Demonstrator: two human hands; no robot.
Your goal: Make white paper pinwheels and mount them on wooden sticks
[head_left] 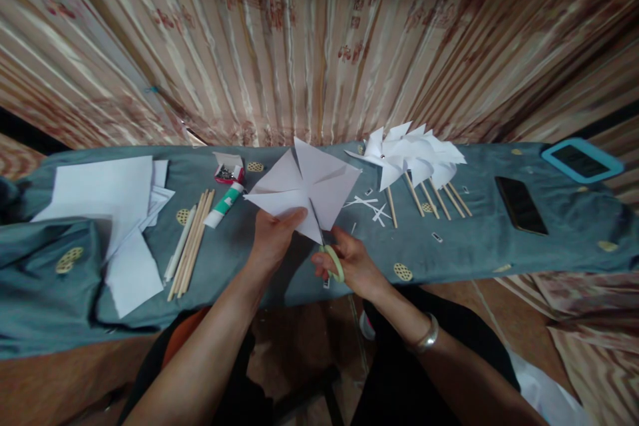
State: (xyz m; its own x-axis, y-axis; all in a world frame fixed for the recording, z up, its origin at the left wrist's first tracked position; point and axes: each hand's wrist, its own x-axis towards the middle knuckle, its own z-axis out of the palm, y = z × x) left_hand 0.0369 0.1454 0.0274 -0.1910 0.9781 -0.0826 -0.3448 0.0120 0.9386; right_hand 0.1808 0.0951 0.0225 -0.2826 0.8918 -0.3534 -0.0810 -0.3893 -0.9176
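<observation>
My left hand (272, 236) pinches the near edge of a white square paper sheet (304, 186) with diagonal cuts, holding it above the grey-blue cloth-covered table (464, 246). My right hand (349, 263) grips green-handled scissors (332, 259), whose blades reach up into the paper from its near corner. A metal bangle sits on my right wrist.
Loose white sheets (107, 196) lie at the left, beside wooden sticks (192, 239), a glue stick (224, 205) and a small pin box (229, 170). Finished paper pinwheels on sticks (414, 156) lie at the right, then a dark phone (522, 205) and a blue-cased device (582, 160). A curtain hangs behind.
</observation>
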